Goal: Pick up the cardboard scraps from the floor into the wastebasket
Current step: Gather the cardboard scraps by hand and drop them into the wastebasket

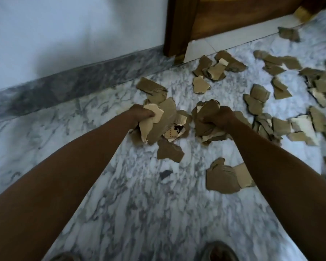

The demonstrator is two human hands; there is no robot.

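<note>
Both fists were full of cardboard!

The left hand [140,113] gripped a bundle of scraps [158,123], the right hand [221,117] clutched another wad [205,119], hands apart; loose pieces [282,91] littered the marble floor [139,194] toward the wooden door [233,14].

Each hand, left hand [139,113] and right hand [221,117], grips cardboard scraps [158,125].

Torn brown cardboard scraps [222,178] lie scattered flat over the marble floor [139,204] (some overlapping).
</note>
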